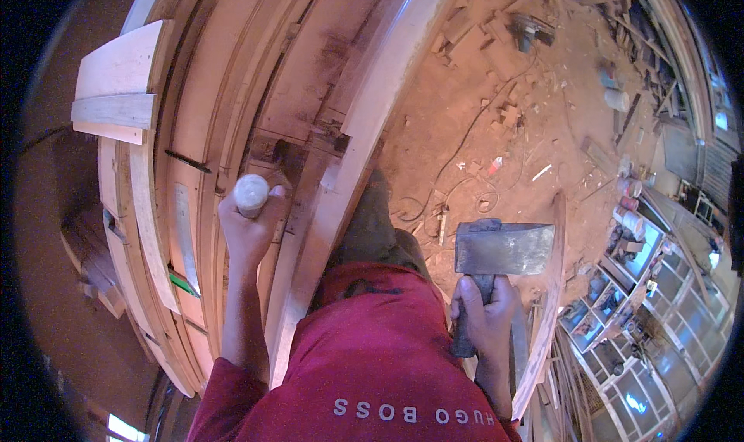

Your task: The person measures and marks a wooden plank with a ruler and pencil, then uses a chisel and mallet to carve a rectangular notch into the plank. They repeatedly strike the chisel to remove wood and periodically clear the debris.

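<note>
My left hand [253, 229] is wrapped round a chisel-like tool [251, 194], seen nearly end-on. Only the round, whitish end of its handle shows; the rest is hidden below my fist. Just beyond that hand, a dark squarish recess [288, 157] shows among the long timbers. On the right, my right hand [484, 310] grips a hatchet [504, 248] by its dark handle, close under the head. The broad grey metal head is held up above the floor, its edge toward the right, apart from the wood.
A long pale beam [341, 170] runs beside my body. Boards [120, 77] lie stacked on the left, with a flat metal strip [184, 236] among them. Wood scraps and a dark cable [465, 136] lie on the earthen floor [434, 108]. Window-like frames [651, 341] stand at right.
</note>
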`<action>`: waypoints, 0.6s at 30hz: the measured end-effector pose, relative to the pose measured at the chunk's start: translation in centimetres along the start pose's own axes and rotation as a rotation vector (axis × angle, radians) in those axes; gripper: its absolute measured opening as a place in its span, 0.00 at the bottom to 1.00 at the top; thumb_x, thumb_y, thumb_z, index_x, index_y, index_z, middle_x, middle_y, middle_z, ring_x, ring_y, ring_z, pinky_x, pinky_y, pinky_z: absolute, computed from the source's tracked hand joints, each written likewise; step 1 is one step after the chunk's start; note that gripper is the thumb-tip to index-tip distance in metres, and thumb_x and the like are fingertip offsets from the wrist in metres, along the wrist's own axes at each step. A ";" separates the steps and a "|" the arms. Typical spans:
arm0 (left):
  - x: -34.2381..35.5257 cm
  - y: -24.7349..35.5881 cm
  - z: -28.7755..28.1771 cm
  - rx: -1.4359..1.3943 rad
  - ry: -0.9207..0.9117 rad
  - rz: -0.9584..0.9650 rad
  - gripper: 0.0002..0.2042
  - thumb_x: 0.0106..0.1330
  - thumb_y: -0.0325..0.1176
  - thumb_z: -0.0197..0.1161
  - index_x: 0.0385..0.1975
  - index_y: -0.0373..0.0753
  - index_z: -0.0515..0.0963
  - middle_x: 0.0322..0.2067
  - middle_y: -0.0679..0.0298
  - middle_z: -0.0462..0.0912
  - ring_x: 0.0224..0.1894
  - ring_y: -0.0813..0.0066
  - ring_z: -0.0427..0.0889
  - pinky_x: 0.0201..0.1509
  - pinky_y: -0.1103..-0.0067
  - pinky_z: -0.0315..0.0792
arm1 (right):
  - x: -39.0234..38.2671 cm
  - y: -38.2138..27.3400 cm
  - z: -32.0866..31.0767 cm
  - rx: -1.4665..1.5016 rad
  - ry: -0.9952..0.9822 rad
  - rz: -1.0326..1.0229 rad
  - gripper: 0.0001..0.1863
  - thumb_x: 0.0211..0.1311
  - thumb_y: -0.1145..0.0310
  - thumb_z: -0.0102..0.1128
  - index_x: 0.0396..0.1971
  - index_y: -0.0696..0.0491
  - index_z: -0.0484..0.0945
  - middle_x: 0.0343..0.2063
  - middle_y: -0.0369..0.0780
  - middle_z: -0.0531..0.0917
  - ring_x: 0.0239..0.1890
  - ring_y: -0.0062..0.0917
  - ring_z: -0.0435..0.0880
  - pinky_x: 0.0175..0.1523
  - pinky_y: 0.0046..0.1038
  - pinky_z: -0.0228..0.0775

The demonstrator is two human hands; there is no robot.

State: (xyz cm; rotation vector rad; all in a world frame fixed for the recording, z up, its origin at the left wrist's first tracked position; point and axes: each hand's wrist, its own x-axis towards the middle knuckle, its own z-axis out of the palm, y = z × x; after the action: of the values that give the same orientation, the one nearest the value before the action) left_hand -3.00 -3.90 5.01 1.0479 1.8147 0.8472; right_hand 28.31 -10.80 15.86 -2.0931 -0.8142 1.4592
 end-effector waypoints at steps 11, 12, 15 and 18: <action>3.6 7.3 2.1 -0.160 0.101 0.335 0.08 0.55 0.30 0.72 0.25 0.37 0.78 0.23 0.67 0.77 0.27 0.81 0.75 0.33 0.80 0.70 | -0.5 -0.6 0.6 -0.039 0.069 0.019 0.09 0.67 0.69 0.56 0.35 0.60 0.69 0.19 0.38 0.76 0.16 0.20 0.75 0.21 0.23 0.68; 3.9 7.4 1.6 -0.122 0.007 0.284 0.08 0.55 0.30 0.72 0.25 0.37 0.78 0.23 0.67 0.78 0.27 0.81 0.75 0.32 0.80 0.70 | -0.7 -0.9 0.7 -0.029 0.078 0.023 0.09 0.67 0.69 0.56 0.35 0.60 0.69 0.19 0.38 0.76 0.16 0.20 0.75 0.21 0.23 0.68; 4.0 3.7 1.3 -0.094 -0.099 0.187 0.10 0.54 0.33 0.73 0.24 0.37 0.78 0.22 0.68 0.79 0.25 0.81 0.75 0.31 0.81 0.69 | -0.9 -1.1 1.4 -0.035 0.169 0.002 0.10 0.64 0.69 0.59 0.28 0.57 0.71 0.16 0.37 0.77 0.15 0.18 0.76 0.21 0.23 0.68; 2.4 -0.9 -0.6 0.023 -0.135 0.090 0.11 0.54 0.35 0.74 0.25 0.37 0.78 0.22 0.68 0.79 0.25 0.82 0.74 0.30 0.81 0.70 | -0.7 -1.0 1.8 -0.048 0.109 -0.035 0.08 0.68 0.69 0.54 0.35 0.58 0.69 0.20 0.38 0.76 0.15 0.21 0.75 0.20 0.23 0.68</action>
State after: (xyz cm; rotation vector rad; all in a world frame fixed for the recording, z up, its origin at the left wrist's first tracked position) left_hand -4.52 -2.21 3.65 1.1805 1.6784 0.7902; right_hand 26.24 -10.51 16.39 -2.1619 -0.8474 1.3072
